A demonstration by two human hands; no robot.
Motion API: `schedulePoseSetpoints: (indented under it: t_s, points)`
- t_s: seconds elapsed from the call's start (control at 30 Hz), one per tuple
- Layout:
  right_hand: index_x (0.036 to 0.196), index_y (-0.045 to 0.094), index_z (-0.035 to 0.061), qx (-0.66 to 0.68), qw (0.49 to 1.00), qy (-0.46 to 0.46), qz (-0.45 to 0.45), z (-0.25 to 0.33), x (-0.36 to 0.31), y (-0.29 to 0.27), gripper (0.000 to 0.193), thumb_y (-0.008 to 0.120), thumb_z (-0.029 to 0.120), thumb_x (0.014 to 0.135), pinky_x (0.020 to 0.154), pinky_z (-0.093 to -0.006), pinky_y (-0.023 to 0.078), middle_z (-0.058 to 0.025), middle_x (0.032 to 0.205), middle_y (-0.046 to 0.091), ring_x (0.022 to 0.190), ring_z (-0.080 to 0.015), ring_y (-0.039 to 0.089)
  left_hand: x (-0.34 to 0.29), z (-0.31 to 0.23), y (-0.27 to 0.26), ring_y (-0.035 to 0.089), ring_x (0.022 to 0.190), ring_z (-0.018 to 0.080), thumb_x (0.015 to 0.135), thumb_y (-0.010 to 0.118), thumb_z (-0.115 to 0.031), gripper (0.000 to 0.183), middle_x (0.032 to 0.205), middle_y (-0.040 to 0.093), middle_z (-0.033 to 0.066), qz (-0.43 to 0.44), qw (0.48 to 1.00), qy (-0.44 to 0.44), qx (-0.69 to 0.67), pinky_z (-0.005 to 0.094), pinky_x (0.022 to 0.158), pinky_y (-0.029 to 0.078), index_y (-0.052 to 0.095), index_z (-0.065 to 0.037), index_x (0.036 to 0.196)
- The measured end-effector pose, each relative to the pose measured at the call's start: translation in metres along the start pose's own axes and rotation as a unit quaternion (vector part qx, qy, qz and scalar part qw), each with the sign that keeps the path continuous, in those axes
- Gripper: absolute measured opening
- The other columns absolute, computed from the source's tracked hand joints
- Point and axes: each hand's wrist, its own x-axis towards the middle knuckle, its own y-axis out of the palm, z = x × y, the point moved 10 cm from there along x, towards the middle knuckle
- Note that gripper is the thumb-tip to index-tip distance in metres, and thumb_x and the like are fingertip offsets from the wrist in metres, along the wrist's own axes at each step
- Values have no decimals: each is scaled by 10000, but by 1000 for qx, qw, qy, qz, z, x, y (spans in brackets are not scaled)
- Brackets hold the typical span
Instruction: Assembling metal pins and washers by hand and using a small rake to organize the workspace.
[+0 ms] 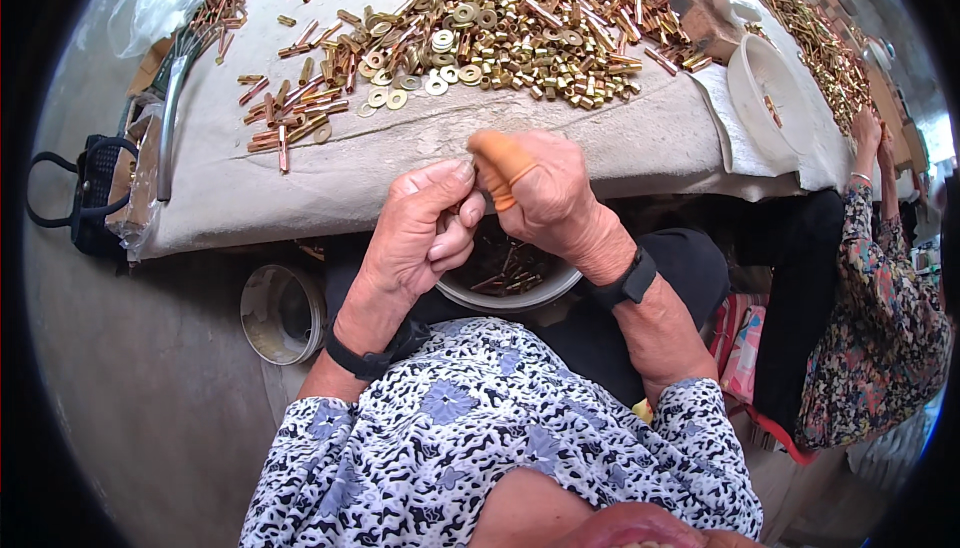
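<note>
Close together above the table's near edge, my left hand (425, 213) and my right hand (545, 188) meet at the fingertips. Both are closed, and what they pinch is hidden between the fingers. Orange finger covers (497, 163) sit on my right thumb and forefinger area. Below them, on my lap, a pale bucket (510, 303) holds dark metal pieces. Ahead on the cloth-covered table (600, 148) lie a heap of brass-coloured nuts (555, 63), flat washers (440, 43) and copper-coloured sleeve bolts (300, 108).
An empty-looking bucket (283, 313) stands on the floor at left. A white plastic tub (770, 93) is on the table's right. At far left are a black basket (95, 188) and a curved metal bar (172, 118). Another person's hands (868, 133) work at the right beside another heap.
</note>
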Motion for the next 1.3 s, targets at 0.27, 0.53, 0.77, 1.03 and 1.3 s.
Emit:
schedulePoseSetpoints:
  t_s: [0.27, 0.53, 0.77, 1.03, 1.3]
  points:
    - [958, 631, 23, -308, 945, 86, -73, -64, 5, -78, 253, 556, -41, 726, 565, -382, 484, -136, 799, 623, 646, -301, 607, 4, -8, 7, 408, 424, 37, 959, 515, -227, 296, 739, 574, 47, -80, 994, 44, 66, 193, 327, 298, 561, 39, 1080]
    - [802, 579, 52, -367, 916, 153, 50, -116, 2, -71, 67, 596, 61, 738, 701, -404, 468, -117, 824, 603, 780, -309, 596, 4, -1, 5, 294, 345, 10, 952, 534, -231, 285, 600, 488, -19, -55, 989, -7, 136, 166, 301, 226, 573, 33, 1053]
    - [968, 579, -4, 64, 938, 299, -163, -92, -17, -70, 108, 576, 66, 886, 516, -258, 467, -89, 877, 633, 615, -166, 615, -1, -7, -2, 305, 354, 6, 944, 548, -228, 277, 601, 485, -27, -91, 979, 33, 178, 171, 304, 223, 603, 41, 980]
    - [1237, 463, -19, 366, 847, 376, -85, -64, -23, -20, 335, 531, 83, 926, 532, -196, 467, -98, 880, 630, 652, -142, 648, -3, -9, 3, 333, 367, 8, 924, 585, -232, 269, 613, 498, -22, -92, 970, 57, 218, 171, 307, 232, 608, 32, 973]
    - [1126, 495, -33, 402, 806, 425, -86, -73, -34, -15, 264, 573, 72, 896, 492, -174, 436, -65, 792, 616, 621, -98, 628, -1, -6, -5, 349, 374, 10, 924, 586, -249, 254, 624, 505, -15, -99, 966, 63, 232, 172, 310, 241, 605, 2, 956]
